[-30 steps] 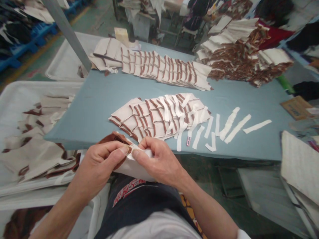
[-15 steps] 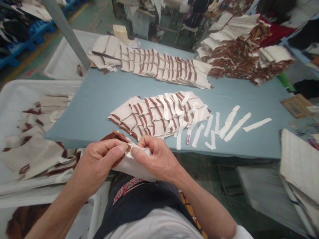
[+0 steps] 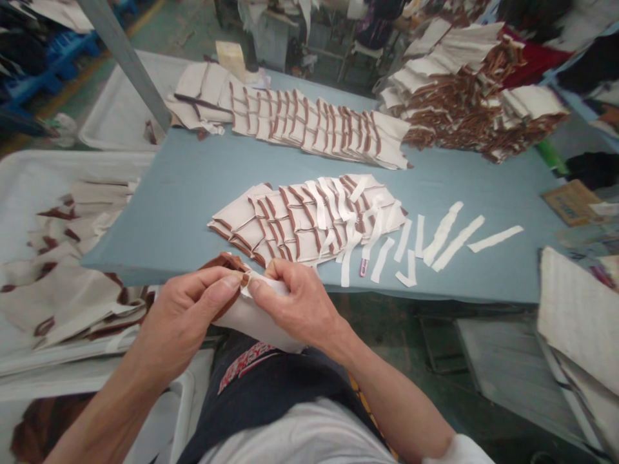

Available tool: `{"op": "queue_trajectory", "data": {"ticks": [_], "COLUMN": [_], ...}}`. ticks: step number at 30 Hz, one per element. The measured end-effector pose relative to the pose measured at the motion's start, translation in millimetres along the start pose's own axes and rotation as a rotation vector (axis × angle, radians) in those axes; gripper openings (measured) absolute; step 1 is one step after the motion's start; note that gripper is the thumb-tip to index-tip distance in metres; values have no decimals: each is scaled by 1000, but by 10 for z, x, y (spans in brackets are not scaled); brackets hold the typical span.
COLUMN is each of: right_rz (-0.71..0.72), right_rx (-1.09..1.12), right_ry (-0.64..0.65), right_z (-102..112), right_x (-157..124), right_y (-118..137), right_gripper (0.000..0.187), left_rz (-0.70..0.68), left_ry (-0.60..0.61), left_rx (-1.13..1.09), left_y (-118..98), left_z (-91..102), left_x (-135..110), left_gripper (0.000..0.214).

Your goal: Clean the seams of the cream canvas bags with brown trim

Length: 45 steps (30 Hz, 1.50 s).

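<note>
Both hands pinch one cream fabric piece with brown trim, held over my lap just in front of the blue table's near edge. My left hand grips it from the left with thumb and forefinger closed. My right hand pinches the same piece from the right, thumb tips nearly meeting. Beyond the hands lies a fanned row of cream and brown pieces with white strips laid over and beside it.
A second fanned row lies at the table's far side, and a tall heap of pieces sits at the far right. White bins with more pieces stand at the left. Stacked sheets lie at the right.
The hands have shifted slightly left and up while still pinching the piece; the view has tilted a little. The table's contents have not moved.
</note>
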State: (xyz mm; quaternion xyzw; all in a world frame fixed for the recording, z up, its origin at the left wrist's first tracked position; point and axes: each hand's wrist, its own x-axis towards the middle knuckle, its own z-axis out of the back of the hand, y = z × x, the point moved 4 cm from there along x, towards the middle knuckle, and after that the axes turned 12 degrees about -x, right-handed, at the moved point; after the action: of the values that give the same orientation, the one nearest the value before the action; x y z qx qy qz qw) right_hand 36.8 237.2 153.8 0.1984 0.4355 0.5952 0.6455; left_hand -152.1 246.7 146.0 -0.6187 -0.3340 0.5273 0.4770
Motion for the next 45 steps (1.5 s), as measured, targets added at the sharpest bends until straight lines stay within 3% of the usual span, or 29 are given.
{"op": "queue_trajectory", "data": {"ticks": [8, 18, 31, 35, 40, 42, 45], "right_rz": [9, 41, 134, 154, 380, 439, 409], "right_rx": [-50, 25, 120, 16, -15, 33, 138], "right_ry": [-42, -66, -72, -154, -316, -293, -168], "right_z": [-34, -115, -131, -25, 141, 160, 138], "right_x": [-27, -65, -80, -129, -190, -179, -126], "right_y": [38, -13, 3, 70, 202, 217, 177], "right_gripper": [38, 38, 40, 35, 15, 11, 9], "left_rz": [130, 76, -95, -153, -247, -244, -199], "left_ry": [-82, -208, -237, -311, -200, -232, -251], "left_rx": [-88, -6, 68, 210, 391, 386, 370], "left_y": [-19, -112, -105, -239, -335, -367, -410], "left_z": [-73, -154, -159, -138, -128, -151, -220], "left_x": [-30, -118, -262, -325, -335, -347, -366], "left_gripper": [32, 27, 21, 19, 22, 25, 26]}}
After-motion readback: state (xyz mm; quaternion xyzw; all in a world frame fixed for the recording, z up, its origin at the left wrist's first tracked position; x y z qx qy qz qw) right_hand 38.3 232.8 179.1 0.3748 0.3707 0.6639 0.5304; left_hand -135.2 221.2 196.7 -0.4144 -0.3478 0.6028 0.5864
